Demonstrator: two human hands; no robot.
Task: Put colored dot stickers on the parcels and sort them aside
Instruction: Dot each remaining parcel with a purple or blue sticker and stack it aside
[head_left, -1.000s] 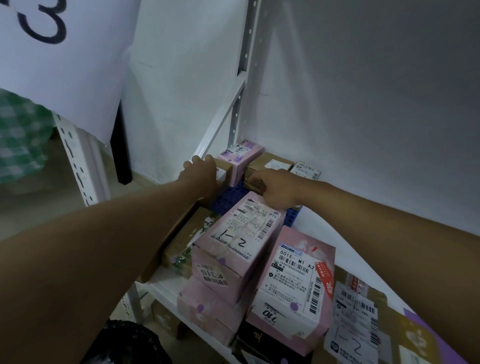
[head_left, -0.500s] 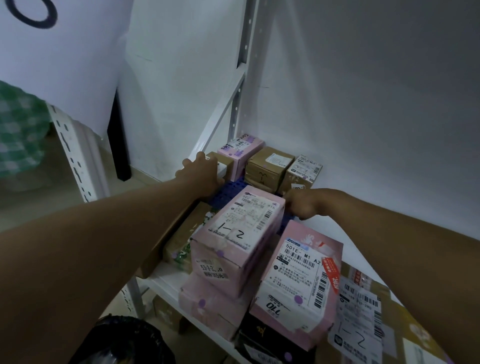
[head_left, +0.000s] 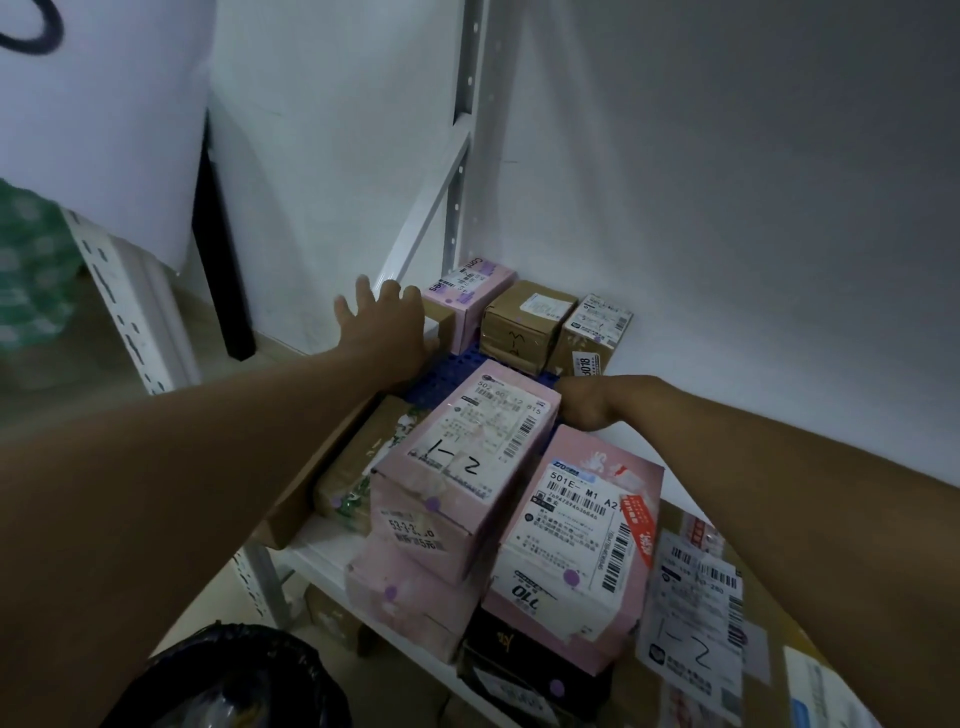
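Parcels with purple dot stickers fill a white shelf (head_left: 322, 548). At the back stand a small pink box (head_left: 470, 299), a brown carton (head_left: 524, 322) and a labelled carton (head_left: 592, 335). My left hand (head_left: 387, 327) reaches in with fingers spread, over a brown box left of the small pink one. My right hand (head_left: 582, 405) lies behind the pink parcel marked "1-2" (head_left: 462, 462), its fingers hidden by that parcel. Another pink parcel (head_left: 576, 545) leans at the front right.
A blue plastic grid (head_left: 447, 371) lies under the parcels. A flat brown packet (head_left: 358, 462) lies at the left edge of the shelf. A black bin bag (head_left: 234, 680) sits below, the white upright (head_left: 462, 156) stands at the back corner, and a large labelled carton (head_left: 717, 639) is at far right.
My right hand has drawn back from the brown carton at the rear to behind the "1-2" parcel. My left hand lifted and spread its fingers.
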